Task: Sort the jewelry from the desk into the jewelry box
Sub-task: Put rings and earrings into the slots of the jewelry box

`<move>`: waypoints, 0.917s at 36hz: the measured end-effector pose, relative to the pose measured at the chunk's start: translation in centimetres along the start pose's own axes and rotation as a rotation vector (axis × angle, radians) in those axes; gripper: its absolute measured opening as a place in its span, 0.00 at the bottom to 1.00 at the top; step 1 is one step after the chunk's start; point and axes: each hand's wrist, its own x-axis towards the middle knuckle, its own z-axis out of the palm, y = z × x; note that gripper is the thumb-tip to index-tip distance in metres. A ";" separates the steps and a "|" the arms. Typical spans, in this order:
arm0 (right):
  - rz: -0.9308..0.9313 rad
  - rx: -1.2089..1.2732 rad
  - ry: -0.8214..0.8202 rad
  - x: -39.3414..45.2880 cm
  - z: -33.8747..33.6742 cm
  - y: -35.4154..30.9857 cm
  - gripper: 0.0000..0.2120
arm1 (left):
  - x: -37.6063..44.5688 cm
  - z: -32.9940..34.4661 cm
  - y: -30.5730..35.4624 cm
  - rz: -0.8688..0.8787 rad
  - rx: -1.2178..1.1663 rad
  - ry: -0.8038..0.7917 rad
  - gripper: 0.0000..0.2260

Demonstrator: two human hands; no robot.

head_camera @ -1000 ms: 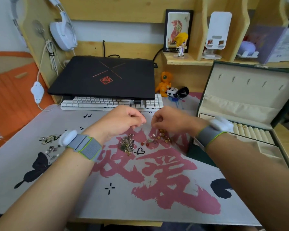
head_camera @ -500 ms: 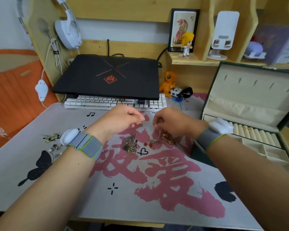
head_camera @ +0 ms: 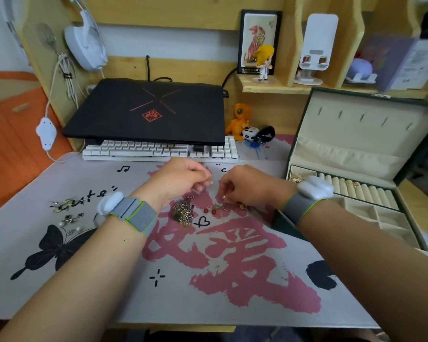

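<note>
Across the lower two thirds of the frame, a printed mat covering the table. At the right edge, the jewelry box, lid up, ring rolls and small square compartments showing, a few gold pieces already at its upper left corner. Behind, in the upper middle, a closed black laptop over a white keyboard.

At centre frame, both hands over the loose jewelry. Left hand: fingers curled, tips drawn together on what looks like a tiny gold piece, too small to name. Right hand: fingertips pinching a thin hook with a pale bead, apparently an earring, just above the mat.

Directly below the hands, a tangled chain pile under the left wrist side, red beads just right of it, more small gold bits partly hidden under the right hand. Far off at the left of the frame, a separate scatter of silver pieces.

Key relation, as a judgement: box lying to the right of both hands, right hand clearly nearer, so pinched earring best carried rightward by that hand. Hook hanging roughly upright from the fingertips; risk of snagging the beads beside it on the lift.
</note>
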 end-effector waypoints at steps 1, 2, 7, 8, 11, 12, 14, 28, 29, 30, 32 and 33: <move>0.004 0.012 0.024 0.1 -0.1 0.1 0.07 | 0.1 0.2 -0.1 -0.002 0.004 0.011 0.05; 0.010 0.030 0.057 0.1 -0.4 0.1 0.08 | 0.2 0.4 -0.3 0.000 0.008 0.023 0.05; 0.079 0.050 0.123 -0.6 -1.9 1.6 0.06 | 0.7 0.8 -1.1 0.017 -0.024 0.092 0.06; 0.094 0.046 0.104 -0.8 -2.1 1.9 0.06 | 0.9 0.9 -1.2 0.026 -0.031 0.099 0.06; 0.110 0.015 0.060 -1.1 -2.4 2.0 0.08 | 1.4 1.3 -1.2 0.050 -0.073 0.117 0.06; 0.110 0.001 0.048 -1.1 -2.4 2.0 0.08 | 1.6 1.3 -1.2 0.055 -0.088 0.120 0.06; 0.108 -0.017 0.038 -1.2 -2.4 1.7 0.09 | 1.7 1.4 -1.2 0.063 -0.139 0.113 0.06; 0.198 0.554 0.177 -1.5 -2.6 -1.6 0.06 | -0.1 -1.7 -2.2 -0.015 -0.576 -0.284 0.11; 0.197 0.593 0.153 -1.5 -2.5 -1.8 0.06 | -0.1 -1.7 -2.3 -0.018 -0.570 -0.281 0.11; 0.199 0.633 0.134 -1.5 -2.4 -1.8 0.06 | -0.1 -1.6 -2.2 -0.019 -0.566 -0.276 0.11; 0.197 0.717 0.100 -1.4 -1.9 -2.1 0.06 | -0.1 -1.7 -2.3 -0.018 -0.552 -0.256 0.09; 0.193 0.732 0.089 -1.4 -1.8 -2.2 0.06 | 0.0 -1.6 -2.3 -0.011 -0.550 -0.249 0.08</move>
